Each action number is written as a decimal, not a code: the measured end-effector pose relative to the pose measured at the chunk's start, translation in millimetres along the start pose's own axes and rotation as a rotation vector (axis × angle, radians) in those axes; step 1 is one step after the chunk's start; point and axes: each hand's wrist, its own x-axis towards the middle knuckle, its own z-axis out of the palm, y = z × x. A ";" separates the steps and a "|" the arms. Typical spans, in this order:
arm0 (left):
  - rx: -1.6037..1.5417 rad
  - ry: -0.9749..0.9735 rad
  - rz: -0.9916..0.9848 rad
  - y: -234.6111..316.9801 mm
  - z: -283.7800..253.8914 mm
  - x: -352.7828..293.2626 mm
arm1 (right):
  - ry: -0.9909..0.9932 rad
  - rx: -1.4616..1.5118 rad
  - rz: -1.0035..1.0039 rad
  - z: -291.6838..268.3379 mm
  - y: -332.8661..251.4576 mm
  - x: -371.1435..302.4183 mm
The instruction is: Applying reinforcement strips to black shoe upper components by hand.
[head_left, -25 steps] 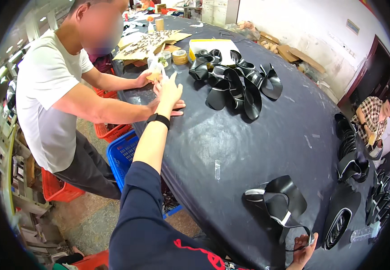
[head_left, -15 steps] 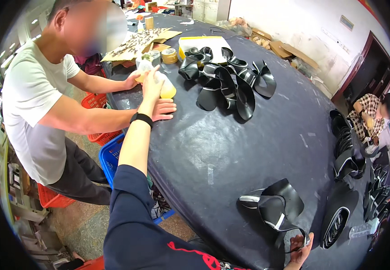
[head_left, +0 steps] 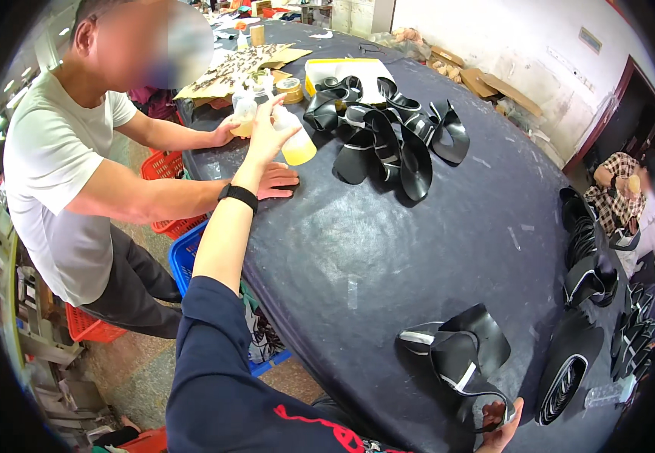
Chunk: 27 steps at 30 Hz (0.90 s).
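Note:
My left hand, with a black watch at the wrist, reaches far across the table. Its fingers close on the upper part of a translucent squeeze bottle of yellow liquid, which leans slightly. Close by, a co-worker's hand is at a second bottle of yellow liquid, and their other hand lies flat on the tabletop. At the lower right my right hand grips the narrow end of a curved black leather-like piece with white edging strips. Part of that hand is cut off by the picture's edge.
More curved black pieces lie in a heap beside a yellow-and-white box. Stacked black pieces line the table's right side, near a clear plastic bottle. A co-worker stands at left, near blue and red baskets.
The bottle in my left hand has shifted a little to the right and tilted. My right hand stays at the end of the black piece.

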 end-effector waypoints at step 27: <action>-0.872 -0.359 -1.013 -98.5 -110.1 44.1 | 0.022 -0.129 0.217 48.9 -28.7 -13.8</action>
